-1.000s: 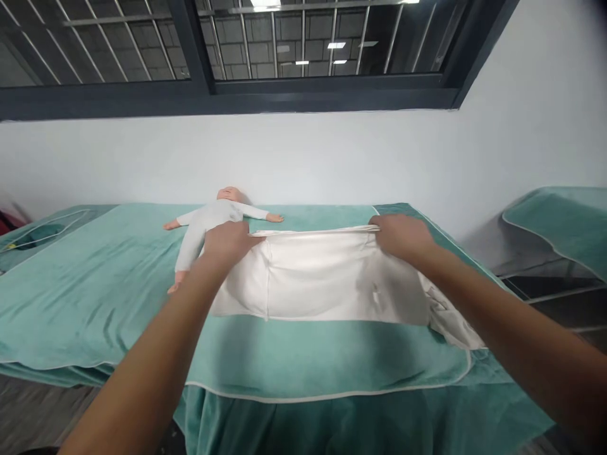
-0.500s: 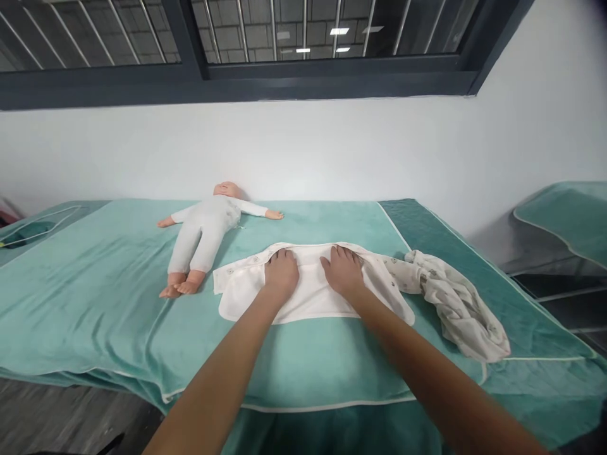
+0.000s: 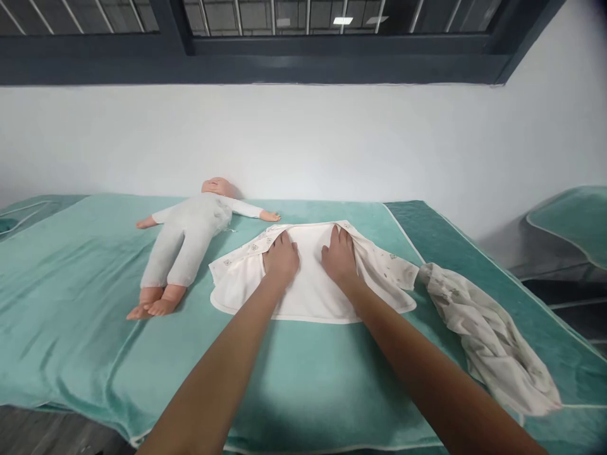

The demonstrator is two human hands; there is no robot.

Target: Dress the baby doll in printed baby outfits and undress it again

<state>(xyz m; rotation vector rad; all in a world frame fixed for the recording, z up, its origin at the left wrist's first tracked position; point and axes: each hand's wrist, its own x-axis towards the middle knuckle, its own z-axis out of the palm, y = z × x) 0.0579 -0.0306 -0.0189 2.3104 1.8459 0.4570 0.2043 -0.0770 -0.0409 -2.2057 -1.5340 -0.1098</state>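
Note:
A white baby shirt (image 3: pixel 310 297) with small prints on its sleeves lies spread open on the bed, its plain inner side facing up. On its left half rests my left hand (image 3: pixel 283 258), fingers stretched toward the collar and partly against the folded front edge. My right hand (image 3: pixel 339 254) lies likewise on the right half, fingers extended along the other front edge; its fingertips are partly covered by the cloth. A baby doll (image 3: pixel 187 230) in a white bodysuit lies on its back to the left, arms spread, hands and feet bare.
A bunched pale printed cloth (image 3: pixel 493 338) lies to the right of the shirt. Green sheets (image 3: pixel 332 373) cover the bed, which stands against a white wall (image 3: pixel 308 145) under a dark-framed window (image 3: pixel 332 60). Another green-covered surface (image 3: pixel 573 218) is at the far right.
The view has come closer and tilted down. The shirt's upper edge has spread farther toward the wall, and its right sleeve lies flatter. Both hands stay on the shirt.

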